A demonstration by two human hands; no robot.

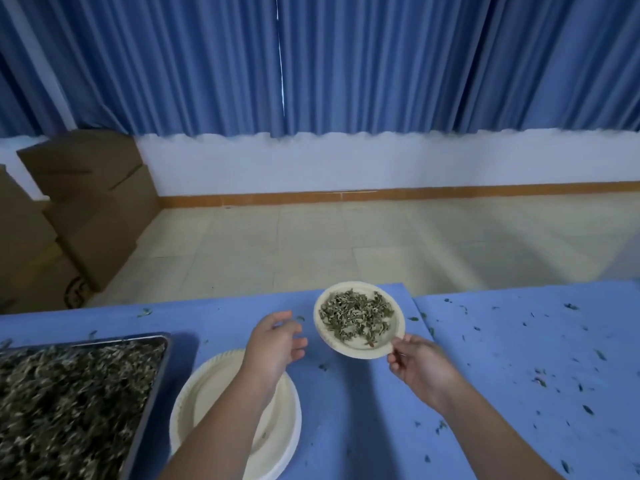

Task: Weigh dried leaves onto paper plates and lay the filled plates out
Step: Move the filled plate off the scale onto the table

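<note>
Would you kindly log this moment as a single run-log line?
step: laying out filled plate | right hand: pinches its rim | left hand: open, beside it | empty plates: stacked by leaf tray

The right hand [420,370] pinches the filled plate [360,351] near the left hand [273,344].

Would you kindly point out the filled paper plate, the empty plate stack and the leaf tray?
filled paper plate [356,352]: head view, bare near rim.
empty plate stack [284,427]: head view, top plate's bare well.
leaf tray [153,396]: head view, right metal rim.
</note>
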